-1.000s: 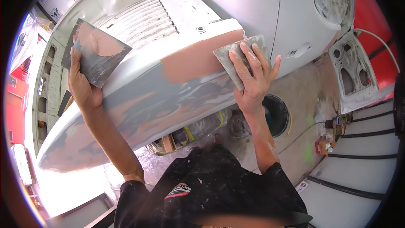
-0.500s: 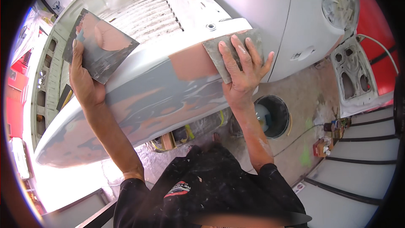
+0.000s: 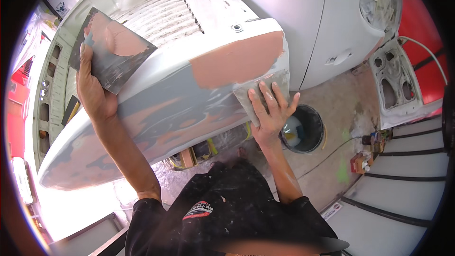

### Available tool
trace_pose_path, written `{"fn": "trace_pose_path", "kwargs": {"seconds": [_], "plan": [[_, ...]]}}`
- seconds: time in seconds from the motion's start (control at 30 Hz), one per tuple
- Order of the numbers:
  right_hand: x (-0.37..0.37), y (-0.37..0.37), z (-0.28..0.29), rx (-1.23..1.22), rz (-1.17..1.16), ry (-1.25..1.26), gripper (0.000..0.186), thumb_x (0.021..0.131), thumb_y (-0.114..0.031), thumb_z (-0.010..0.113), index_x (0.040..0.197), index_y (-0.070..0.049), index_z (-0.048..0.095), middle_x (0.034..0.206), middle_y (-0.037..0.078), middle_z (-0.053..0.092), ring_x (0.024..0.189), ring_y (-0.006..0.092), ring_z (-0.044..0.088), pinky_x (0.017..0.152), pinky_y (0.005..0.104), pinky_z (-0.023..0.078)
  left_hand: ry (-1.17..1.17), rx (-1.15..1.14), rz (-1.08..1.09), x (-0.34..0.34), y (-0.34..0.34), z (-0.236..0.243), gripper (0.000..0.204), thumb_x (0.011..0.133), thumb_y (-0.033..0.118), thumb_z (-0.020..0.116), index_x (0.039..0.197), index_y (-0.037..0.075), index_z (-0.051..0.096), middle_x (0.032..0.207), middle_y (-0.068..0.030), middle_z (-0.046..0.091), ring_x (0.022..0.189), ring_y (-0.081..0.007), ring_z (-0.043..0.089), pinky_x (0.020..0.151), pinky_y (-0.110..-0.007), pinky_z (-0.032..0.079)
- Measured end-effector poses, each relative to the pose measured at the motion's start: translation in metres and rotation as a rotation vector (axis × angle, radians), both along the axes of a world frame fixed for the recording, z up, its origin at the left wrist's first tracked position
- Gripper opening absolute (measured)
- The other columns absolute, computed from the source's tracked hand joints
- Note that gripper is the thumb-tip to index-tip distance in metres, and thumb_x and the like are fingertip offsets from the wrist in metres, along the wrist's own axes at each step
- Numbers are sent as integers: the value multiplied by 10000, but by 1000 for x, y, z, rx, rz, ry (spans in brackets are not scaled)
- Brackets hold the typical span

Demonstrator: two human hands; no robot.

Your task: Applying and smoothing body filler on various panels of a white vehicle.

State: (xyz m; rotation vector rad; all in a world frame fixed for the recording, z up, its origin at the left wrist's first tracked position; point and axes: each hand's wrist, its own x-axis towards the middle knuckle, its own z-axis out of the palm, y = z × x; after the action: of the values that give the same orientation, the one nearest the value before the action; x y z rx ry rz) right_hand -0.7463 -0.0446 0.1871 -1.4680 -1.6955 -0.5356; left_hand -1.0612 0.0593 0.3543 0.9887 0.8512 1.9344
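Note:
My left hand (image 3: 92, 96) grips a dark square metal plate (image 3: 113, 68) smeared with pink filler, held above the panel's top edge. My right hand (image 3: 269, 111) has its fingers over a grey square spreader (image 3: 246, 102), which lies against the lower right part of a long, curved vehicle panel (image 3: 166, 102). The panel is mottled grey and pink, with a white top edge. A broad pink filler patch (image 3: 230, 57) is fully visible above my right hand.
Behind are a white ridged truck bed (image 3: 151, 14) and a pale vehicle body (image 3: 308, 14). Below right a dark bucket (image 3: 310, 132) holding liquid stands on the floor, near small cans (image 3: 379, 137). A stripped metal door panel (image 3: 393, 80) leans at the right by red bodywork (image 3: 429, 71).
My right hand and the spreader have moved down and slightly left from the pink patch, uncovering its right end. My left hand with the plate has shifted slightly upward.

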Motion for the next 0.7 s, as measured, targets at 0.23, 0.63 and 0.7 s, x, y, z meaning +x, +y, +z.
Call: {"fn": "trace_pose_path", "kwargs": {"seconds": [0.23, 0.63, 0.7], "plan": [[-18, 14, 64, 84, 20, -8, 308, 923, -247, 639, 1220, -291, 708, 1339, -42, 594, 1325, 243, 471, 1202, 598, 3, -45, -45, -98, 4, 0, 1, 457, 1052, 249, 483, 1424, -15, 453, 1348, -124, 565, 1161, -223, 615, 966, -376, 546], [-57, 42, 66, 116, 50, -1, 366, 917, -208, 632, 1267, -301, 687, 1349, -58, 599, 1347, 225, 463, 1195, 602, -74, -106, -1, -132, 8, -5, 3, 386, 1039, 239, 515, 1318, -26, 537, 1218, -109, 632, 1046, -205, 666, 885, -369, 585], [-58, 44, 63, 116, 47, 4, 374, 915, -201, 632, 1272, -297, 684, 1350, -56, 599, 1349, 227, 461, 1193, 606, -76, -110, 12, -139, 7, -4, 2, 378, 1039, 238, 515, 1309, -25, 545, 1209, -106, 636, 1044, -203, 665, 887, -366, 584]]}}
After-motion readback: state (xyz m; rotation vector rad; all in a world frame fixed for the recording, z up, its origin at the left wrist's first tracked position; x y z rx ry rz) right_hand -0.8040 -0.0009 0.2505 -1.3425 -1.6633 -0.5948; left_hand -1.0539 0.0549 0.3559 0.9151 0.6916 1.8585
